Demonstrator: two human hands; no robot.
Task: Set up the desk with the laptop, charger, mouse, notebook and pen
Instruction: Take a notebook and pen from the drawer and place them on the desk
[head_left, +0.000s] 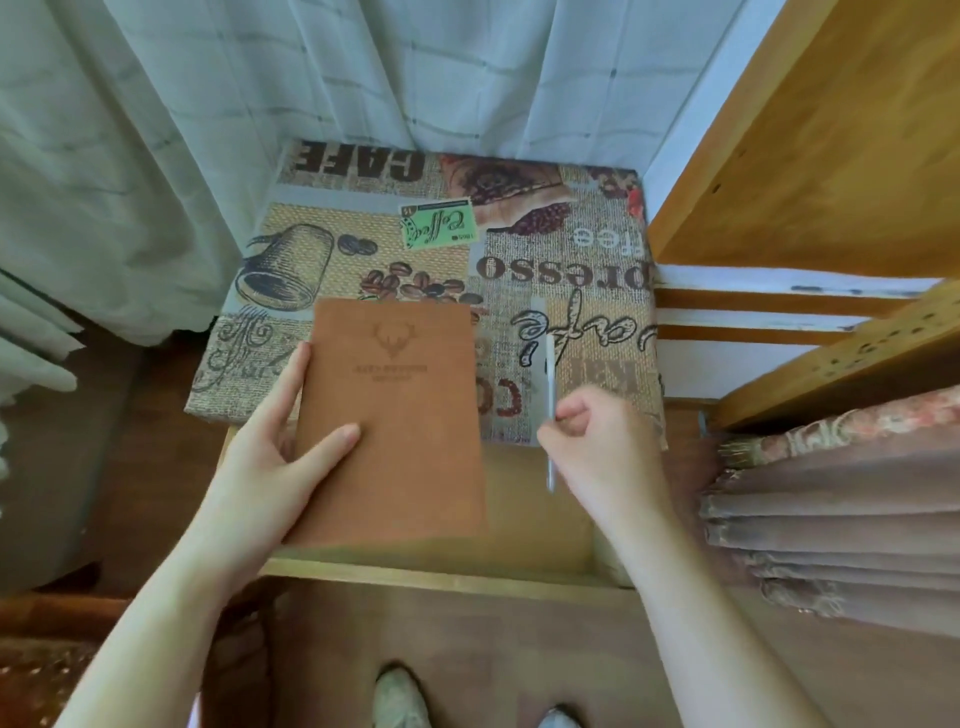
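A brown notebook (395, 421) with a stamped deer head — closed, overhanging the tabletop's near edge; a silvery pen (549, 400) just right, lengthwise.

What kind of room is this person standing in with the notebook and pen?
Probably a room in a home, not an office. A pale curtain hangs behind a small table under a coffee-print cloth, and wooden shelves on the right hold folded fabric. The floor is wood.

The tablecloth (597, 270) reads "CAFE"; its green patch (437, 224) reads "Coffee".
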